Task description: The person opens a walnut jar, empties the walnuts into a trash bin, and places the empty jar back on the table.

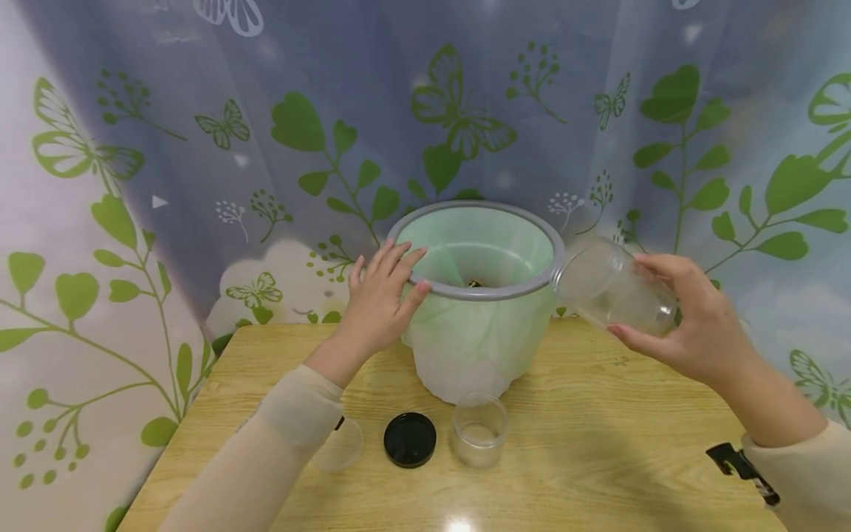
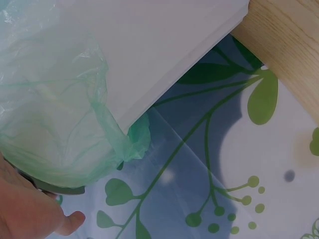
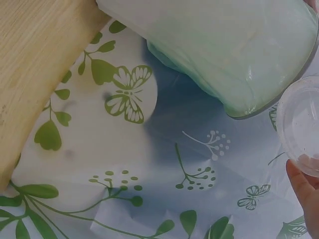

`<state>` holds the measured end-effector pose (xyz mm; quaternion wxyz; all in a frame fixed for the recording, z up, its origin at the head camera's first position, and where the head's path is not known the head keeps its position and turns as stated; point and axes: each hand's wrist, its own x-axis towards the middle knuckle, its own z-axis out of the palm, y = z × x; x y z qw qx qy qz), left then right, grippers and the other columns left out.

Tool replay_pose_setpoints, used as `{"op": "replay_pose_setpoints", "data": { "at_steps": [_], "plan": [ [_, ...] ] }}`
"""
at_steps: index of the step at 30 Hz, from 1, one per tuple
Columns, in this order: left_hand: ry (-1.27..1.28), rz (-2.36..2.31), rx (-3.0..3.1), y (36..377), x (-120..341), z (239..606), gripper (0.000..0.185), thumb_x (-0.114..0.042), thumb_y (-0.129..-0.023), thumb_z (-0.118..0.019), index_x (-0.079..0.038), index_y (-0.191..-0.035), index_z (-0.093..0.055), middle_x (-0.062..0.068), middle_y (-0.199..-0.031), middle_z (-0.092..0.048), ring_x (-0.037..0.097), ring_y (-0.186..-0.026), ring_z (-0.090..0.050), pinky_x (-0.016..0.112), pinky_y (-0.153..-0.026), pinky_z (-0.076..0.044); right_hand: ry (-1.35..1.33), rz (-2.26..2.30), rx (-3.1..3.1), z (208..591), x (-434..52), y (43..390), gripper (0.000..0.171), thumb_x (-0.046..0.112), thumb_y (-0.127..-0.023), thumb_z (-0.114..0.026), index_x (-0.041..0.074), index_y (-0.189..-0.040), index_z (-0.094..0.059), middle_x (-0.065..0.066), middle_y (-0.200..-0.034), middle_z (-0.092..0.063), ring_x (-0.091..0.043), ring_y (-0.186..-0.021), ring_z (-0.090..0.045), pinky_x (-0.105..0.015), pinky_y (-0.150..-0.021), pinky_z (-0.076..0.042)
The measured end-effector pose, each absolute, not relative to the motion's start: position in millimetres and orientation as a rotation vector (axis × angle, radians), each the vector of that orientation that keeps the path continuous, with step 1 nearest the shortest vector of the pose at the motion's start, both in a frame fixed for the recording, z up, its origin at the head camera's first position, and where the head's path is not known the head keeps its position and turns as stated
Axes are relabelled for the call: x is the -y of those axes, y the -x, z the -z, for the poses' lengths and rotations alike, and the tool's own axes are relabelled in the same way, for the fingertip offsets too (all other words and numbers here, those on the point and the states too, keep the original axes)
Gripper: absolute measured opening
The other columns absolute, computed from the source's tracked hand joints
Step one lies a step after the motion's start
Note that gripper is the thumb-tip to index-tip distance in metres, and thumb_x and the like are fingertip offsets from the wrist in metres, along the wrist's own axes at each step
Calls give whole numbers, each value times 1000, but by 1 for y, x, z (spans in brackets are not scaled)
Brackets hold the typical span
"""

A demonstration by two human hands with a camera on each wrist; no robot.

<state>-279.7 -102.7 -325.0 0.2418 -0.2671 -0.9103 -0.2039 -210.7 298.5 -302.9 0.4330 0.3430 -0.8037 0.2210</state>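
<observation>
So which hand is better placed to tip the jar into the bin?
Right hand: it grips the clear jar, tilted, mouth at the bin rim. The left hand only rests there.

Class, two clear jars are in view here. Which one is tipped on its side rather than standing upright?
The clear jar gripped by the right hand, tilted with its mouth at the bin's grey rim. The other jar stands upright on the table, beside the black lid.

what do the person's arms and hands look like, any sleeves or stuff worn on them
Both arms wear long, loose cream sleeves that reach the wrists. The left hand and right hand are bare, with no gloves or rings visible. A small black clip-like device sits at the right cuff, and a bit of black shows at the left cuff.
</observation>
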Motion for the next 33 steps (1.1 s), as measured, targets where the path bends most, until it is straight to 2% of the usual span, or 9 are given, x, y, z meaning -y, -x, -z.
{"op": "replay_pose_setpoints", "data": {
  "at_steps": [3, 7, 10, 13, 15, 20, 23, 33],
  "plan": [
    [727, 549, 2494, 280, 103, 325, 83, -74, -96, -8, -23, -156, -37, 6, -161, -31, 27, -152, -14, 67, -113, -8, -818, -580, 2038, 308, -300, 210, 96, 73, -82, -62, -7, -135, -52, -24, -120, -60, 1, -113, -49, -11, -78, -38],
    [727, 552, 2498, 280, 104, 326, 83, -74, -96, -8, -24, -156, -36, 6, -161, -30, 27, -152, -14, 66, -113, -7, -815, -686, 2080, 315, -301, 210, 95, 68, -80, -69, -5, -138, -50, -16, -124, -60, 4, -116, -48, -8, -80, -39],
    [727, 553, 2494, 280, 104, 326, 83, -74, -96, -9, -23, -156, -36, 6, -161, -30, 27, -152, -13, 66, -113, -7, -825, -776, 2115, 319, -302, 209, 91, 46, -75, -86, -5, -141, -48, 0, -129, -56, 4, -119, -48, -8, -86, -39],
    [728, 554, 2487, 281, 104, 327, 83, -74, -96, -9, -23, -156, -36, 7, -161, -31, 27, -152, -13, 66, -114, -6, -831, -834, 2138, 322, -302, 208, 94, 16, -63, -94, -5, -141, -47, 12, -132, -50, 2, -120, -47, -7, -88, -37],
    [729, 556, 2483, 281, 104, 327, 83, -74, -96, -9, -23, -156, -37, 7, -161, -31, 27, -152, -14, 66, -114, -6, -843, -851, 2138, 325, -302, 209, 95, 6, -58, -93, -6, -141, -47, 13, -133, -49, 1, -120, -47, -7, -89, -37],
    [731, 557, 2482, 281, 104, 327, 84, -74, -96, -8, -23, -156, -37, 7, -161, -31, 27, -152, -14, 66, -114, -6, -854, -889, 2132, 329, -302, 210, 97, -3, -55, -92, -7, -141, -47, 13, -132, -49, 0, -119, -48, -8, -91, -38],
    [731, 559, 2486, 281, 104, 326, 84, -74, -96, -7, -23, -156, -37, 7, -161, -31, 27, -152, -13, 66, -114, -6, -828, -924, 2153, 330, -301, 208, 103, -15, -48, -86, -6, -143, -46, 14, -132, -49, -2, -118, -48, -8, -90, -39],
    [728, 537, 2487, 282, 104, 327, 84, -73, -96, -7, -23, -156, -36, 6, -161, -30, 27, -152, -13, 67, -113, -7, -847, -1050, 2191, 339, -298, 206, 104, -24, -53, -80, -5, -147, -40, 9, -134, -48, -2, -118, -50, -8, -90, -41]
  ]
}}
